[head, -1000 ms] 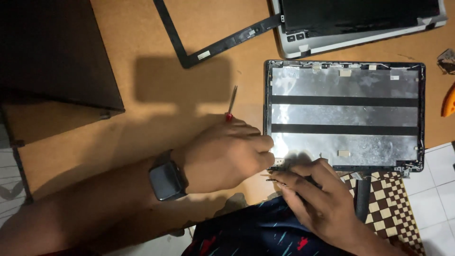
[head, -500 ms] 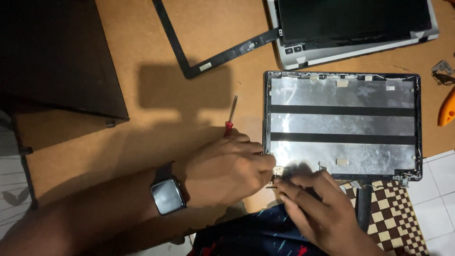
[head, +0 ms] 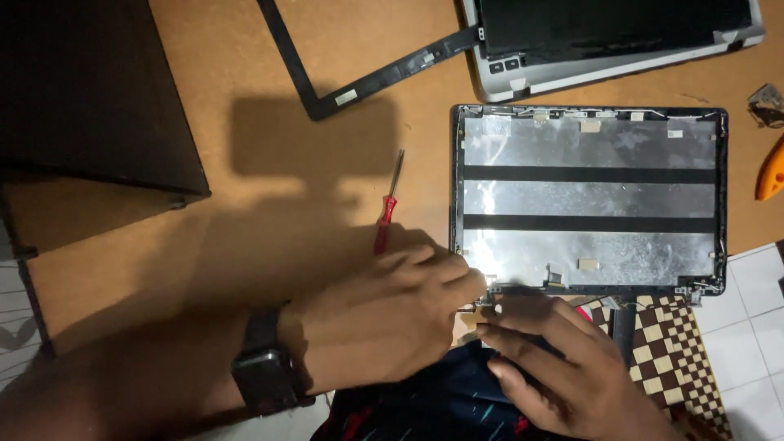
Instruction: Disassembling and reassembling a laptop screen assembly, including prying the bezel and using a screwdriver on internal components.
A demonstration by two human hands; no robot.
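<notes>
While both hands meet at the near left corner of a laptop lid shell (head: 592, 200), the scene is viewed from above on a brown board tabletop (head: 245, 269). The lid shell lies flat, inner side up, its silver foil lining crossed by two black strips. No screen panel is seated in it, so the stripping of the lid can be judged well advanced.

The left hand (head: 384, 314), a dark watch (head: 265, 376) on its wrist, is curled with the fingertips pinched narrowly at the corner hinge (head: 490, 290). Whether anything is gripped between them cannot be told. The right hand (head: 555, 363) is laid just beside, fingers extended and close together, pressing at the lower edge of the shell; nothing is seen held in it.

A red-handled screwdriver (head: 387, 204) is left lying on the board just beyond the left hand, untouched. A black screen bezel (head: 359, 82) lies detached further off, and beside it a grey laptop base with a dark panel (head: 612, 33) on top. An orange pry tool (head: 770, 171) is seen at the right edge. A dark flat slab (head: 90, 90) occupies the far left.

Work at the hinge corners appears to be what is left; the far hinge (head: 694, 287) remains in place.
</notes>
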